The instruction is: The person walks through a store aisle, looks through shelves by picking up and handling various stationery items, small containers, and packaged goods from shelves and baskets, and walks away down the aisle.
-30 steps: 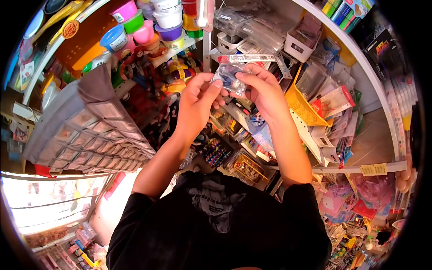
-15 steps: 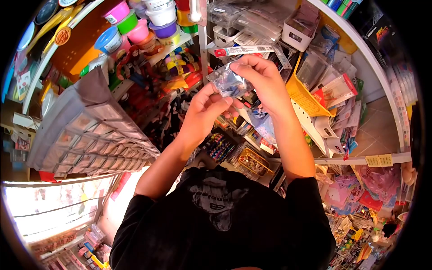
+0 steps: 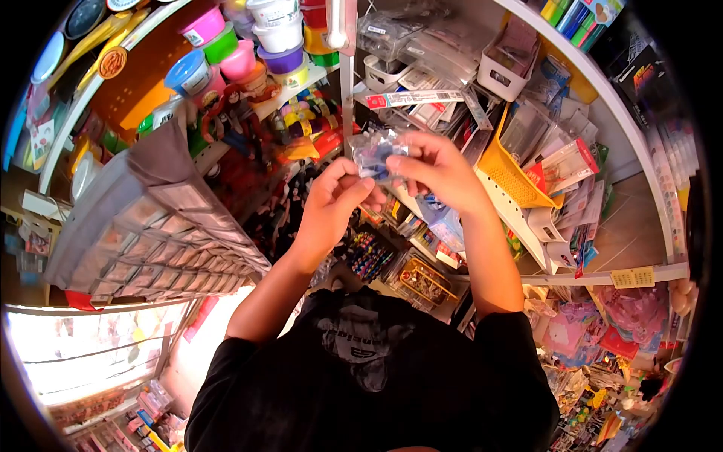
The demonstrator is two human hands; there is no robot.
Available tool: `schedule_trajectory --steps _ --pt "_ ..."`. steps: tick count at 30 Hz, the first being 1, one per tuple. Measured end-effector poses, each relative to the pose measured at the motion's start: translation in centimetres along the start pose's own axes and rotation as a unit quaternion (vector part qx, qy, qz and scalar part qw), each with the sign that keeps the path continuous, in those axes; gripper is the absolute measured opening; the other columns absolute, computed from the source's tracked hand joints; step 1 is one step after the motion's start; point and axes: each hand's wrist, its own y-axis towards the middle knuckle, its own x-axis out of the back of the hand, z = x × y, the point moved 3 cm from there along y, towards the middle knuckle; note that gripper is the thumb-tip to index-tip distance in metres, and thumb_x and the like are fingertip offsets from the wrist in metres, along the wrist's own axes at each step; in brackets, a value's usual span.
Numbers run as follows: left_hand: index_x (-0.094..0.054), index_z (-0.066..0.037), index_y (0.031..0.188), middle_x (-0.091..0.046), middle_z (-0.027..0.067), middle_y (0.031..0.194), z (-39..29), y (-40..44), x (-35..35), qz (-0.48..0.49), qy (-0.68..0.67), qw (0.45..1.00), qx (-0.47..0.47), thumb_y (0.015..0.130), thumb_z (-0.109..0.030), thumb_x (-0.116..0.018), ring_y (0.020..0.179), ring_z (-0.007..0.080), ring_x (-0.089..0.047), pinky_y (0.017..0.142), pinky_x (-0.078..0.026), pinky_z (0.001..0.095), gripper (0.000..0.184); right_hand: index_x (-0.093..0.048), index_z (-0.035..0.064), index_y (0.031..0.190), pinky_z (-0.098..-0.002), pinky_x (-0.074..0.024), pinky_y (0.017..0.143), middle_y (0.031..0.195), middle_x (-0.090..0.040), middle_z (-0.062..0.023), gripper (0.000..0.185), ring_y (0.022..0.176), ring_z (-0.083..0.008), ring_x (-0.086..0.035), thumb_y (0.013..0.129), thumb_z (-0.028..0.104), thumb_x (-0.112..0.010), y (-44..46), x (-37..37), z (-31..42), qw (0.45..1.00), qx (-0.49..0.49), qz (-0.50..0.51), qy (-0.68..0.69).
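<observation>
Black-sleeved, reaching out from a dark shirt [image 3: 369,403] with both forearms [image 3: 489,256] angled inward. Pinching the right side of a small clear packet [image 3: 370,149] between thumb and fingertips of the right hand [image 3: 440,169]. Curling the left hand [image 3: 330,203] at the lower left of the packet, leaving firm grip or light touch impossible to tell. Holding the packet up in mid-air, showing something dark blue [image 3: 380,172] through the crinkled, glaring film, too blurred for naming. Probably relying mostly on the right-hand pinch, so risking a slip through slick film with any loosening of the thumb. Perhaps courting a tear, from both hands tugging opposite ways on such thin-looking wrap. Hanging above crowded small goods [image 3: 369,255], possibly risking a drop into clutter and a hard search. Appearing close to a yellow basket [image 3: 516,181] at the right wrist, maybe threatening a spill of leaning packages [image 3: 565,167] from an outward swing. Facing, farther back, a long printed strip [image 3: 414,99] lying aslant, seemingly perched for sliding at a bump, and stacked tubs [image 3: 281,39], likely standing out of harm's way.
</observation>
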Motion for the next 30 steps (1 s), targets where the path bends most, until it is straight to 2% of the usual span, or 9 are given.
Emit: schedule_trajectory --steps 5,9,13,15,17,18,19,22,30 --pt "-0.055 -0.003 0.109 -0.065 0.0074 0.09 0.0 -0.8 0.7 0.002 0.005 1.0 0.002 0.1 -0.016 -0.053 0.084 0.0137 -0.062 0.077 -0.05 0.0288 0.015 -0.066 0.0018 0.106 -0.0207 -0.0463 0.055 0.079 -0.066 0.0 0.02 0.062 -0.005 -0.057 0.093 0.017 -0.068 0.9 0.3 -0.3 0.999 0.031 -0.03 -0.028" --pt "-0.056 -0.003 0.109 -0.064 0.0084 0.091 1.6 -2.3 3.0 -0.009 0.041 0.999 0.029 0.101 -0.019 -0.05 0.084 0.0144 -0.059 0.077 -0.047 0.0277 0.019 -0.069 0.0047 0.103 -0.0243 -0.0458 0.055 0.075 -0.065 -0.0011 0.019 0.059 -0.0061 -0.054 0.092 0.02 -0.068 3.0 3.4 2.8 0.949 0.122 -0.202 -0.209" --pt "-0.057 -0.003 0.108 -0.064 0.0078 0.092 3.9 -4.3 4.6 -0.02 0.047 0.996 0.07 0.1 -0.021 -0.051 0.085 0.0141 -0.06 0.079 -0.048 0.0283 0.021 -0.07 0.0102 0.102 -0.0414 -0.0543 0.069 0.085 -0.072 -0.0132 0.016 0.077 -0.0299 -0.07 0.087 0.016 -0.066 8.2 7.7 9.5 0.701 0.215 -0.377 -0.566" --pt "-0.058 -0.003 0.107 -0.064 0.0071 0.092 4.6 -5.2 5.1 -0.023 0.031 0.997 0.071 0.099 -0.021 -0.052 0.085 0.0137 -0.06 0.079 -0.047 0.0276 0.02 -0.068 0.0084 0.11 -0.045 -0.0539 0.074 0.093 -0.07 -0.0183 0.025 0.085 -0.0412 -0.066 0.09 0.022 -0.06 12.3 9.9 11.1 0.639 0.19 -0.408 -0.624" --pt "-0.059 -0.004 0.106 -0.065 0.0059 0.09 5.9 -6.1 5.9 -0.032 0.033 0.996 0.073 0.099 -0.02 -0.052 0.083 0.0126 -0.059 0.078 -0.046 0.0261 0.019 -0.068 0.0062 0.11 -0.0472 -0.0538 0.08 0.104 -0.069 -0.0191 0.027 0.094 -0.0403 -0.066 0.091 0.02 -0.054 17.8 13.2 11.5 0.529 0.151 -0.37 -0.749" --pt "-0.059 -0.004 0.106 -0.065 0.0056 0.09 5.7 -6.6 5.8 -0.038 0.023 0.996 0.078 0.1 -0.02 -0.052 0.082 0.0124 -0.059 0.078 -0.046 0.0259 0.018 -0.069 0.0047 0.107 -0.0474 -0.0547 0.082 0.109 -0.068 -0.02 0.027 0.099 -0.0388 -0.066 0.089 0.014 -0.051 18.8 13.0 11.8 0.639 0.186 -0.488 -0.564" --pt "-0.059 -0.004 0.106 -0.066 0.0054 0.09 5.5 -7.1 5.8 -0.044 0.013 0.996 0.083 0.1 -0.019 -0.052 0.081 0.0122 -0.059 0.078 -0.046 0.0258 0.018 -0.07 0.0031 0.104 -0.0472 -0.0545 0.086 0.111 -0.068 -0.0207 0.027 0.102 -0.0378 -0.066 0.089 0.014 -0.05 22.1 15.6 10.4 0.576 0.178 -0.454 -0.656" --pt "-0.06 -0.003 0.105 -0.066 0.0054 0.092 7.0 -8.5 7.5 -0.068 -0.007 0.993 0.091 0.1 -0.016 -0.054 0.084 0.0124 -0.06 0.078 -0.046 0.0261 0.015 -0.071 0.0023 0.101 -0.0466 -0.0539 0.089 0.109 -0.068 -0.0211 0.026 0.103 -0.0378 -0.066 0.088 0.013 -0.051 23.2 14.2 10.5 0.53 0.072 -0.324 -0.78" --pt "-0.06 -0.002 0.105 -0.066 0.0051 0.094 10.0 -12.8 11.4 -0.139 -0.016 0.983 0.117 0.101 -0.015 -0.052 0.084 0.0133 -0.061 0.078 -0.047 0.0256 0.017 -0.071 0.005 0.107 -0.0446 -0.0526 0.09 0.112 -0.069 -0.0186 0.036 0.105 -0.0347 -0.067 0.082 0.03 -0.066 23.8 13.6 10.5 0.684 -0.08 -0.202 -0.696"
